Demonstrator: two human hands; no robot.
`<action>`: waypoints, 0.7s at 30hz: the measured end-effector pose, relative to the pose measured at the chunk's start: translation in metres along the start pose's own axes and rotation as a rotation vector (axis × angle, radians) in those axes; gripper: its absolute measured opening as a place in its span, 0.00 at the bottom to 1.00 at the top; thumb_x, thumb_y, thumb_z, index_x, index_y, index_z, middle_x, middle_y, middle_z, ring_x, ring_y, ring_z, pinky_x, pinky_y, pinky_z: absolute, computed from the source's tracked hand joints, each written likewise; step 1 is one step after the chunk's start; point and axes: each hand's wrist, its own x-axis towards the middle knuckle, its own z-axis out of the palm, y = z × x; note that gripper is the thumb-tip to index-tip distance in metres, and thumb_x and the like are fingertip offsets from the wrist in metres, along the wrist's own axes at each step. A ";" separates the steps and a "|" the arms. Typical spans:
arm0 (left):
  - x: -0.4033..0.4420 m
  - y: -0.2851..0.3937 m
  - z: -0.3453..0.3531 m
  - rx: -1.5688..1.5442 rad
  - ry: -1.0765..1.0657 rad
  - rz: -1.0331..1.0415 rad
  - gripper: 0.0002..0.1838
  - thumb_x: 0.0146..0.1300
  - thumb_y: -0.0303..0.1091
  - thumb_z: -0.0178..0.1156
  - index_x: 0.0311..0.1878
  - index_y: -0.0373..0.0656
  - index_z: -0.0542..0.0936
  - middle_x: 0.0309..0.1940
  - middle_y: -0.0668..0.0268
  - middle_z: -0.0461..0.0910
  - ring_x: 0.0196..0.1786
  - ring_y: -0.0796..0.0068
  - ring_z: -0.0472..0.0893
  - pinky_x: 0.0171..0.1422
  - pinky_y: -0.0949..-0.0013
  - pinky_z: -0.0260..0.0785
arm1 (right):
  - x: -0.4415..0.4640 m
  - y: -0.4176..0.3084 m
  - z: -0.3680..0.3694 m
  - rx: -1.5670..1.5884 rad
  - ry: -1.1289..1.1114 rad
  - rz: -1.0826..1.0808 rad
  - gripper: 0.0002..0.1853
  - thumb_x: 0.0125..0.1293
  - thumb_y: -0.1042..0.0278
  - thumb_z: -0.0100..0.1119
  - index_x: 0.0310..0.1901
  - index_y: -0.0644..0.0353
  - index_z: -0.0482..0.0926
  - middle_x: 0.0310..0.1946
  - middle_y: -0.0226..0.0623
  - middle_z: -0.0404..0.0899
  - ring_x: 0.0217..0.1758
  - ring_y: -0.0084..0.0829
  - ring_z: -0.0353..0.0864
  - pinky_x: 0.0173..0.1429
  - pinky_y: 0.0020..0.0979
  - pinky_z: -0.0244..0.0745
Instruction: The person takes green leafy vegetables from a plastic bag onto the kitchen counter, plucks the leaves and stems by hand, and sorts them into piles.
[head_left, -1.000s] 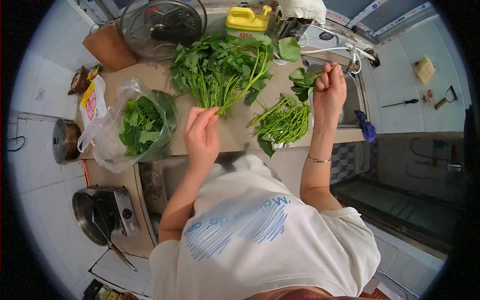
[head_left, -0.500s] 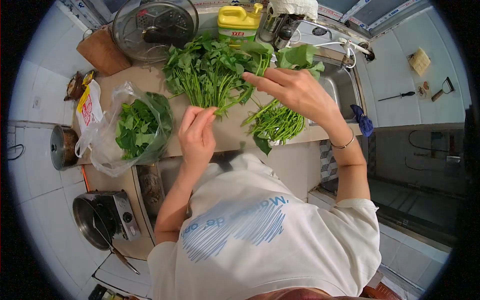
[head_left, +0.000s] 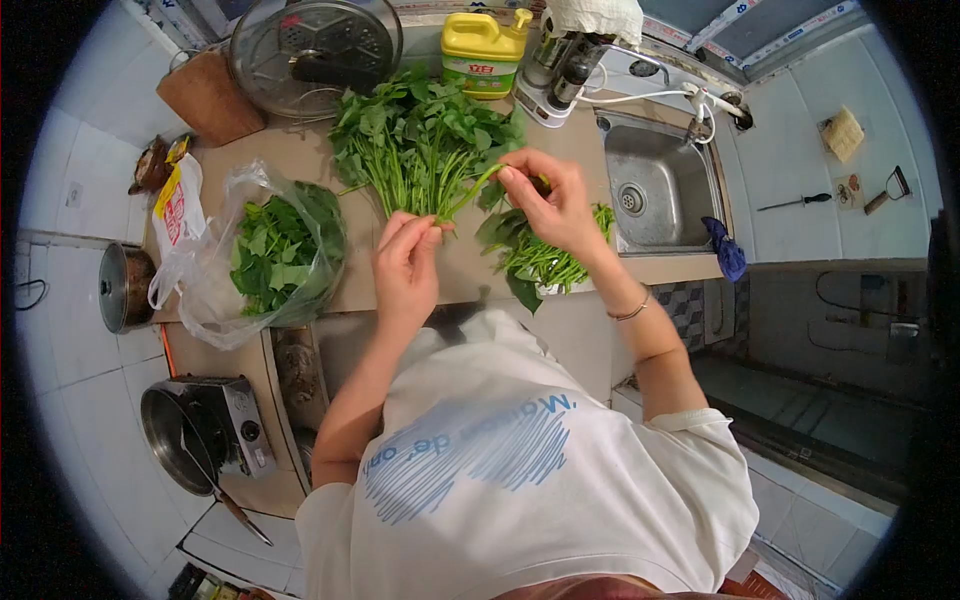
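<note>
My left hand (head_left: 408, 265) pinches the lower end of a green stem (head_left: 466, 200) beside the large leafy bunch (head_left: 420, 140) on the counter. The fingertips of my right hand (head_left: 552, 200) are closed on the upper part of that same stem, with leaves tucked under the palm. Under and behind my right hand lies a pile of trimmed stems (head_left: 550, 262), partly covered by it. To the left, a clear plastic bag (head_left: 215, 290) stands open with picked leaves (head_left: 280, 250) inside.
A sink (head_left: 668, 190) is at the right, with a blue cloth (head_left: 725, 248) on its edge. Along the back are a glass lid (head_left: 315, 55), a yellow bottle (head_left: 484, 50) and a wooden block (head_left: 210, 98). A pan (head_left: 178, 440) sits on the stove at lower left.
My right hand came left from beside the sink, passed over the bunch's right side, and now pinches the stem lower down. My left hand keeps its pinch, almost in place.
</note>
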 end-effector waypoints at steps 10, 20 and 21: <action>-0.001 -0.033 0.017 0.058 0.064 0.086 0.08 0.66 0.26 0.53 0.41 0.32 0.78 0.33 0.63 0.71 0.32 0.74 0.71 0.32 0.74 0.63 | -0.014 0.029 -0.058 1.511 0.278 0.176 0.09 0.72 0.64 0.47 0.46 0.57 0.73 0.22 0.21 0.63 0.22 0.15 0.59 0.21 0.17 0.56; 0.000 -0.112 0.126 0.654 -0.474 0.328 0.21 0.57 0.28 0.57 0.56 0.46 0.76 0.44 0.61 0.75 0.47 0.59 0.75 0.54 0.56 0.65 | -0.039 0.076 -0.097 1.643 0.209 -0.244 0.12 0.70 0.67 0.43 0.50 0.58 0.73 0.41 0.32 0.79 0.39 0.28 0.80 0.42 0.29 0.78; -0.004 -0.118 0.129 0.820 -0.511 0.436 0.23 0.58 0.30 0.56 0.59 0.47 0.74 0.47 0.62 0.75 0.50 0.60 0.75 0.55 0.54 0.65 | -0.040 0.073 -0.102 1.557 0.317 -0.230 0.13 0.68 0.68 0.44 0.52 0.59 0.72 0.42 0.32 0.78 0.40 0.28 0.79 0.45 0.29 0.77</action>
